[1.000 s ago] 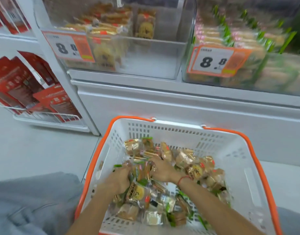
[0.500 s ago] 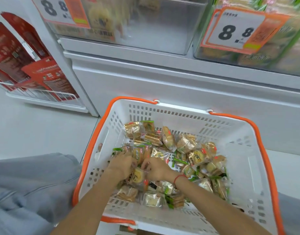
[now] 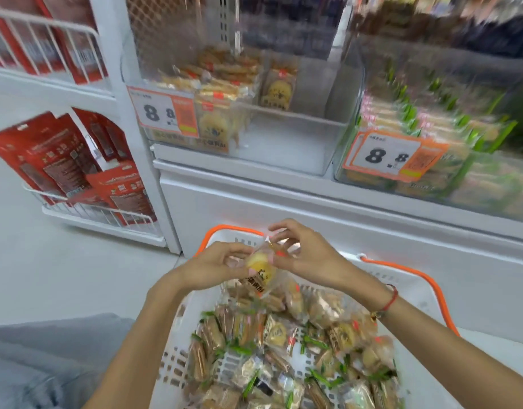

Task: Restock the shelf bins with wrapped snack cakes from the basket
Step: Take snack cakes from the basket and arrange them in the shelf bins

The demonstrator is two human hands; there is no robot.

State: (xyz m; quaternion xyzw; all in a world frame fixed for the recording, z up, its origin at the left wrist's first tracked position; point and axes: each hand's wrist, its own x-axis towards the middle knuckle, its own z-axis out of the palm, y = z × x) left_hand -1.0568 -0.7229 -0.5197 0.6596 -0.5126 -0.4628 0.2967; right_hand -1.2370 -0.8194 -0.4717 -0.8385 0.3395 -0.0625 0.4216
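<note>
Motion blur smears the 2 clear shelf bins [image 3: 287, 134] and the basket's [image 3: 414, 293] countless cakes. My left hand [image 3: 216, 265] and right hand [image 3: 307, 258] together pinch 1 wrapped snack cake [image 3: 261, 268] above the basket's far rim

Basket down front, bins up behind it

The basket [image 3: 425, 278] full of snack cakes [image 3: 284, 343] sits below the shelf; left bin [image 3: 284, 137] and right bin [image 3: 431, 178] stand side by side, wire rack [image 3: 86, 214] off left.
</note>
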